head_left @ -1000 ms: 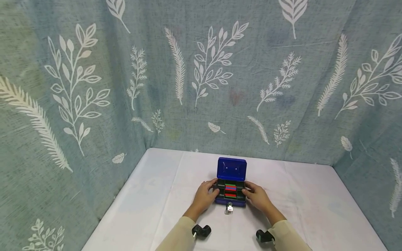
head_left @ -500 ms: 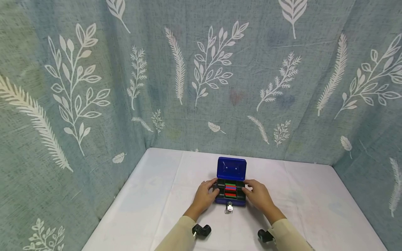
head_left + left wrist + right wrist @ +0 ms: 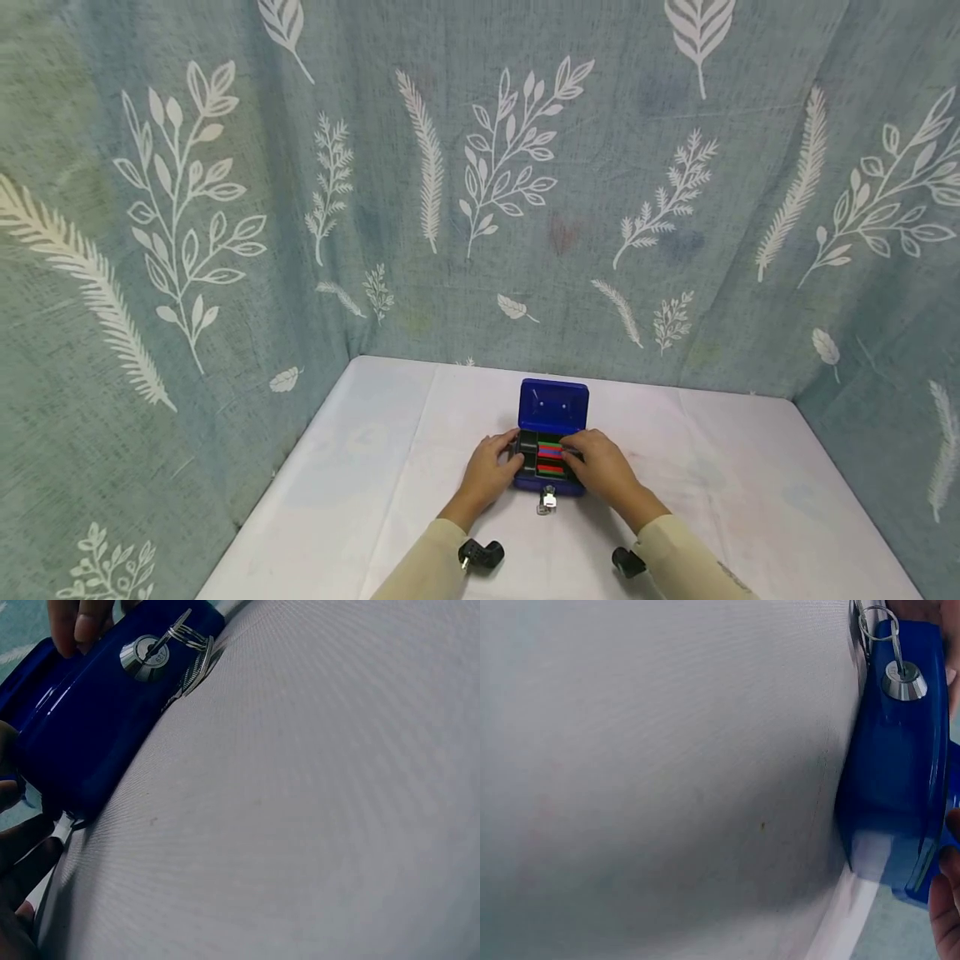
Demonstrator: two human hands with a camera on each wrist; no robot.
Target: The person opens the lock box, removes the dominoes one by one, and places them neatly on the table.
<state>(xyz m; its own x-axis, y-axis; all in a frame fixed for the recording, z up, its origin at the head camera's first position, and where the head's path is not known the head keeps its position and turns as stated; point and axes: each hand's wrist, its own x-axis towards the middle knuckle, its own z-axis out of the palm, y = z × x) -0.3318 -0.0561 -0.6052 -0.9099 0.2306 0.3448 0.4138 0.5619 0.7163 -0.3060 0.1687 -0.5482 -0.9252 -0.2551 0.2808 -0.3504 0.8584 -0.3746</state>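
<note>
A blue cash box (image 3: 549, 483) stands on the table with its lid (image 3: 553, 406) raised. Inside is a black compartment tray (image 3: 528, 442); its middle section holds thin red, blue and green pieces (image 3: 550, 451), their kind too small to tell. Keys (image 3: 189, 634) hang from the lock (image 3: 147, 654) on the front. My left hand (image 3: 486, 473) grips the box's left side, thumb on the rim. My right hand (image 3: 603, 468) reaches over the tray's right part, fingertips at the coloured pieces with thumb and fingers apart; whether they touch is unclear.
A white cloth covers the table (image 3: 420, 433) around the box. Patterned blue-green curtains (image 3: 540, 317) enclose the back and sides. Black wrist-camera mounts (image 3: 482, 553) sit at both sleeves, low over the table.
From the box's right edge, my right hand has moved left and inward over the tray to the coloured pieces. My left hand stays on the left side.
</note>
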